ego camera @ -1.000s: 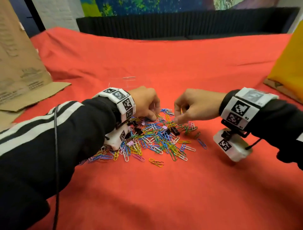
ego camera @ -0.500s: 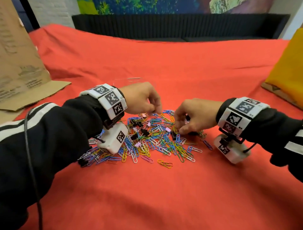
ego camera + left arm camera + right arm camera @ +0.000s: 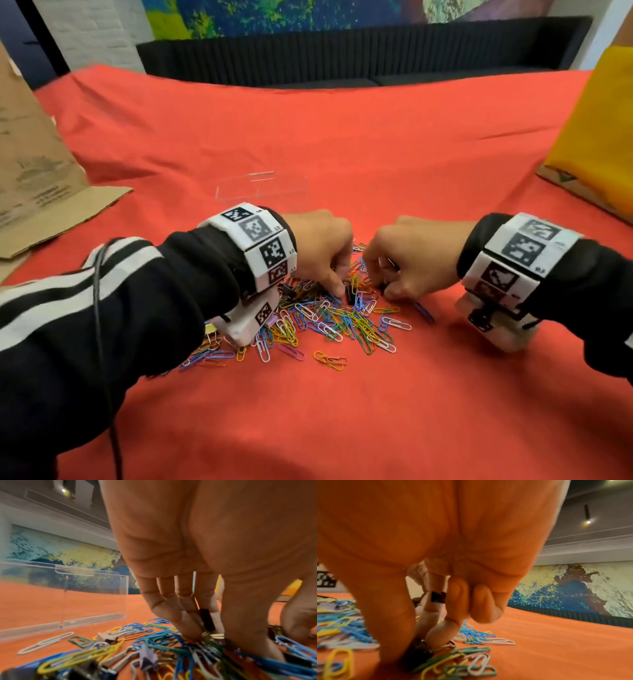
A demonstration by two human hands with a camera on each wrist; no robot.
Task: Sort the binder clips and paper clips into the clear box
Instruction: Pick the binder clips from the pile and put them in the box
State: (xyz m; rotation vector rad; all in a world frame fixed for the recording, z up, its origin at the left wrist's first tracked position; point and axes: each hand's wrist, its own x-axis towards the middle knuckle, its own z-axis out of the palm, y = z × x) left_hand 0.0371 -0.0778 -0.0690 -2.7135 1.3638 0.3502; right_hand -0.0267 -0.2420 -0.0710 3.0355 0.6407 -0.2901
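Both hands are down in the pile of paper clips (image 3: 339,322), a bright multicoloured scatter on the red cloth (image 3: 342,411). The left hand (image 3: 318,250) has its fingers curled, and the left wrist view shows a black binder clip (image 3: 207,619) tucked among those fingers, fingertips pressed into the tangle below. The right hand (image 3: 414,260) is curled too, thumb and fingertips pinching a dark binder clip (image 3: 419,650) right at the cloth (another small black one shows higher up between the fingers (image 3: 438,597), though how it is held I cannot tell). The clear box (image 3: 262,186) stands on the cloth just beyond the left hand, near the pile. More binder clips, some lilac (image 3: 147,657), lie mixed among the paper clips.
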